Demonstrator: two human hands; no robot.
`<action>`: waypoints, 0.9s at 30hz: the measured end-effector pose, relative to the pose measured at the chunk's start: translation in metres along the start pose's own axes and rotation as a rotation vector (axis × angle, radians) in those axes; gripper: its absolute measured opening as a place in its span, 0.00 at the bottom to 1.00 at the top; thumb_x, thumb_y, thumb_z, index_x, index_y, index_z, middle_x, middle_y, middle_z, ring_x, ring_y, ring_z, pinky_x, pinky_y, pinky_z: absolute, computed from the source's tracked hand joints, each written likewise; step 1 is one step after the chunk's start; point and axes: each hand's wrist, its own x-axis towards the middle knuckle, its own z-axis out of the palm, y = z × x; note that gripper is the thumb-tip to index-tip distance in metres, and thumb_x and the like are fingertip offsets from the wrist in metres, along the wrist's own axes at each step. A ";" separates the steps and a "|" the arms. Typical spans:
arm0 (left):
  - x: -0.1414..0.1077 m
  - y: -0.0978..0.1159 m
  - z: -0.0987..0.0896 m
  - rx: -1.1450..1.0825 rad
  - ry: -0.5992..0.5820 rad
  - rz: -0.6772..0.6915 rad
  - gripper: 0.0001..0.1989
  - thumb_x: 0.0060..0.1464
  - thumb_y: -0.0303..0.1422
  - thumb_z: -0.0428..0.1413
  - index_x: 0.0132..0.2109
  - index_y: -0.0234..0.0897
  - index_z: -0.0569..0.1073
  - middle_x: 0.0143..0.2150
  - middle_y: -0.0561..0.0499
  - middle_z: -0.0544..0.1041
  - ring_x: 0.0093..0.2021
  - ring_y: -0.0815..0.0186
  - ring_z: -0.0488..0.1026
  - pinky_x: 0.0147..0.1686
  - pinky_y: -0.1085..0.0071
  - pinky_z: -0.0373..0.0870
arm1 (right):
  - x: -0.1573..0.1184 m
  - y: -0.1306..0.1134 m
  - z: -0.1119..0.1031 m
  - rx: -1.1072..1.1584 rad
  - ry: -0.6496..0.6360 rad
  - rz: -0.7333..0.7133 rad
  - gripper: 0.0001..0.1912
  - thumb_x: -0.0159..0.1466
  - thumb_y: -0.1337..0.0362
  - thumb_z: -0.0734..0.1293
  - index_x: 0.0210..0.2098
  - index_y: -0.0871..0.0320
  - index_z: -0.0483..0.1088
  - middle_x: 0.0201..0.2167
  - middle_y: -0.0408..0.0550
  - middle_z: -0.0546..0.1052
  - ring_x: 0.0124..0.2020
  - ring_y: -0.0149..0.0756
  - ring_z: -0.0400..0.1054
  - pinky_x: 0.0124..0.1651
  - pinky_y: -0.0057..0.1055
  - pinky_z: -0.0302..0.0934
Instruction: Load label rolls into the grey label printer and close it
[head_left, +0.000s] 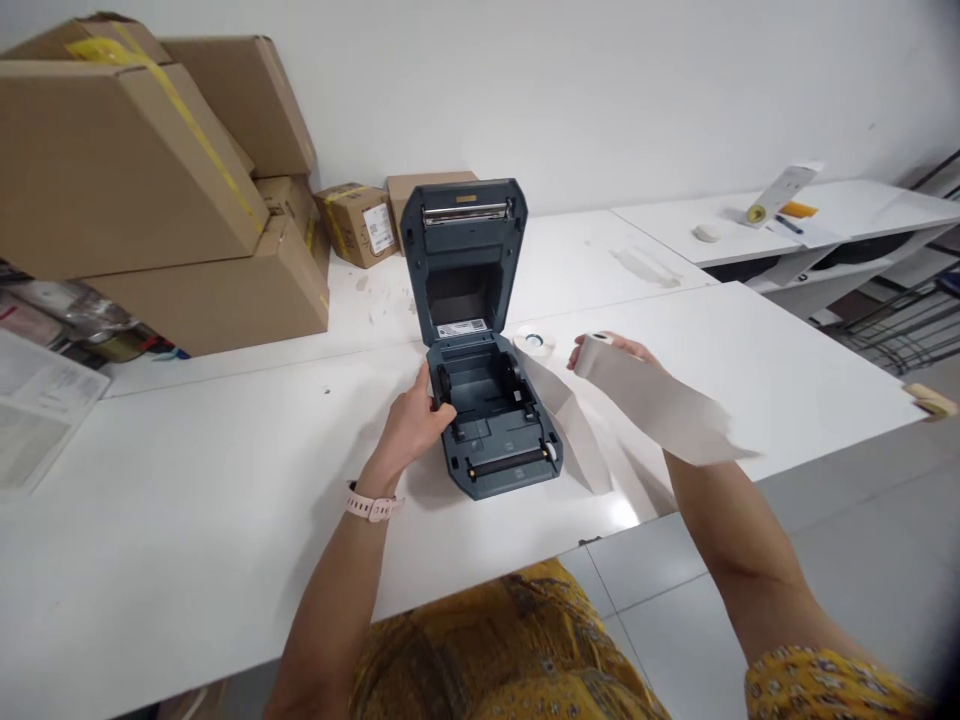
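A dark grey label printer (501,440) sits on the white table with its lid (465,255) raised, so the inner bay and black roller show. My left hand (420,420) grips the printer's left edge, thumb over the rim and fingers along the outside. To the right of the printer, my right hand (634,348) is closed around a small roll of white label paper (596,355). A loose length of that paper trails down to the right across my forearm. Another strip of white paper (581,440) lies beside the printer, near a second roll (534,342).
Cardboard boxes (202,300) are stacked at the back left, with a smaller taped box (356,222) behind the printer. A white shelf unit (862,215) at the right holds a pen and papers. The table's front edge (480,590) runs close to my body.
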 end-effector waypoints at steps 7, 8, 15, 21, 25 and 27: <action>0.001 -0.004 0.002 -0.016 0.016 0.020 0.45 0.53 0.33 0.53 0.77 0.33 0.51 0.22 0.59 0.67 0.25 0.63 0.67 0.28 0.70 0.58 | 0.059 -0.049 0.068 -0.798 -0.528 -0.353 0.22 0.70 0.52 0.67 0.57 0.57 0.75 0.52 0.57 0.81 0.47 0.47 0.76 0.50 0.41 0.66; 0.002 -0.005 0.003 -0.024 0.020 0.023 0.45 0.53 0.33 0.53 0.77 0.34 0.51 0.22 0.59 0.68 0.25 0.64 0.67 0.28 0.71 0.59 | 0.070 -0.044 0.078 -0.910 -0.586 -0.368 0.21 0.71 0.54 0.66 0.57 0.59 0.75 0.53 0.58 0.81 0.47 0.48 0.76 0.49 0.42 0.66; 0.003 -0.010 0.006 -0.060 0.019 0.050 0.45 0.52 0.33 0.54 0.76 0.33 0.52 0.22 0.59 0.67 0.25 0.64 0.64 0.27 0.71 0.57 | 0.099 -0.008 0.103 -1.334 -0.675 -0.392 0.18 0.66 0.62 0.71 0.54 0.58 0.78 0.48 0.55 0.84 0.49 0.54 0.77 0.58 0.48 0.61; 0.002 -0.008 0.005 -0.055 0.025 0.040 0.44 0.53 0.33 0.54 0.76 0.33 0.53 0.23 0.58 0.68 0.25 0.64 0.65 0.28 0.70 0.59 | 0.076 -0.006 0.096 -1.237 -0.563 -0.473 0.17 0.72 0.60 0.66 0.58 0.56 0.77 0.50 0.54 0.84 0.53 0.51 0.77 0.57 0.48 0.65; 0.001 -0.007 0.005 -0.055 0.025 0.032 0.45 0.53 0.32 0.54 0.76 0.33 0.52 0.22 0.59 0.67 0.25 0.64 0.65 0.28 0.70 0.59 | 0.032 -0.006 0.097 -1.071 -0.422 -0.549 0.18 0.77 0.62 0.58 0.55 0.58 0.78 0.56 0.54 0.81 0.54 0.45 0.77 0.57 0.47 0.70; 0.000 -0.008 0.005 -0.071 0.028 0.042 0.44 0.53 0.33 0.54 0.76 0.35 0.53 0.22 0.59 0.68 0.25 0.64 0.65 0.28 0.71 0.59 | 0.007 -0.005 0.101 -1.048 -0.319 -0.564 0.19 0.77 0.62 0.57 0.59 0.59 0.75 0.57 0.55 0.81 0.55 0.44 0.77 0.56 0.47 0.72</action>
